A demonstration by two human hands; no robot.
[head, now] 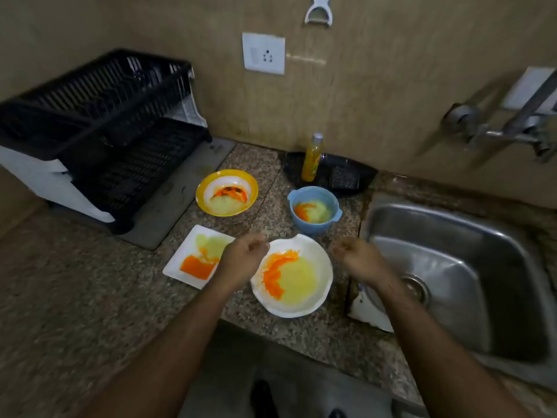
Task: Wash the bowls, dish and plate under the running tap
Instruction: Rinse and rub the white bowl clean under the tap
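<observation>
I see my left hand (244,258) and my right hand (358,257) up over the counter (90,282), and the fingers of both are loosely curled and hold nothing. Right between my two hands sits the big white bowl (319,267), messy with orange and yellow. My left hand covers a bit of its rim. Just left of my left hand lies the square white plate (177,267), messy too. Past my fingers, farther from me, stand the yellow dish (205,188) and the little blue bowl (301,224). To the right of my right hand is the shiny sink (452,267), and the tap (500,132) is on the wall above it. Far to the left stands a black drying rack (99,95).
</observation>
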